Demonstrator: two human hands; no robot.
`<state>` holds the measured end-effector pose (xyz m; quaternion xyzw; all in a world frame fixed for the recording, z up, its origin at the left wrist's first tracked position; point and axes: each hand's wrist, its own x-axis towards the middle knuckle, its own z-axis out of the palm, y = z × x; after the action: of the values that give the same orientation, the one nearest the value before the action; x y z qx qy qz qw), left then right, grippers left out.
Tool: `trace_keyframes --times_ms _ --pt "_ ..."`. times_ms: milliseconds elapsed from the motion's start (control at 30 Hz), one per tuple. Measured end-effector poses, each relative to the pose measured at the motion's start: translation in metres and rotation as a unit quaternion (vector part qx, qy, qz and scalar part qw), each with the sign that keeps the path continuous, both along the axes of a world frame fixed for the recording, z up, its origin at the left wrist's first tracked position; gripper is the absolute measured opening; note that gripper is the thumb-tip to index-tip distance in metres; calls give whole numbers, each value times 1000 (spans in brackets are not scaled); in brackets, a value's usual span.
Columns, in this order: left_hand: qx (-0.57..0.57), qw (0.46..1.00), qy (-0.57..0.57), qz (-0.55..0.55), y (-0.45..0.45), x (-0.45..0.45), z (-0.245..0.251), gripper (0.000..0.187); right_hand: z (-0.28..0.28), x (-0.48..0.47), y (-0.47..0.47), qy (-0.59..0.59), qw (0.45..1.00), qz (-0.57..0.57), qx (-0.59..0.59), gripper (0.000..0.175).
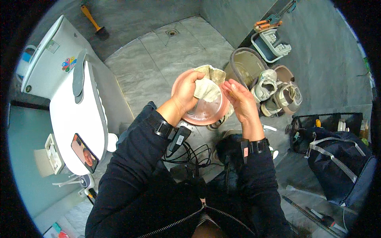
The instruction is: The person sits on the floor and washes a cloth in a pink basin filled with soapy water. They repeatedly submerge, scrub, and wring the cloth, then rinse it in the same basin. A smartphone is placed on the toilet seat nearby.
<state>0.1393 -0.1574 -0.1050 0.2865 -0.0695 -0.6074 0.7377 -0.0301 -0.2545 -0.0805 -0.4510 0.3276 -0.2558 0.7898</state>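
My left hand [187,92] grips a damp-looking cream fabric piece [207,89] with a ribbed part, possibly a sock. It hangs above a round pink basin [205,121] with some water in it. At the basin's right rim, my right hand [242,101] is turned palm inward, its fingers slightly curled and nothing seen in it. Its fingertips are close to the fabric's edge; whether they touch is unclear. Just below the basin a shoe [219,122] shows partly, mostly covered by the rim.
A toilet [86,119] stands on the left, a smartphone [84,153] on its lid. To the right are a grey bucket [248,64], worn sneakers [265,86] and a dark bag [336,160]. Black cables [196,156] lie near my knees. A floor drain [171,32] is farther off.
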Motion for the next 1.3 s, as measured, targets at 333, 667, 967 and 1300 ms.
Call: trace_keyframes --times_ms 333,667,967,1300 --pt "46 992 -85 -79 -4 -18 8 31 -11 -12 -30 81 995 42 -43 12" --pt "-83 984 60 -143 0 10 21 49 -11 -28 -46 -39 991 -26 129 23" --pt "-11 991 -91 -93 -2 8 7 44 -21 -17 -45 24 991 -71 115 28" --pt "-66 990 118 -40 -2 4 -6 45 -3 14 8 8 957 -35 -286 58"
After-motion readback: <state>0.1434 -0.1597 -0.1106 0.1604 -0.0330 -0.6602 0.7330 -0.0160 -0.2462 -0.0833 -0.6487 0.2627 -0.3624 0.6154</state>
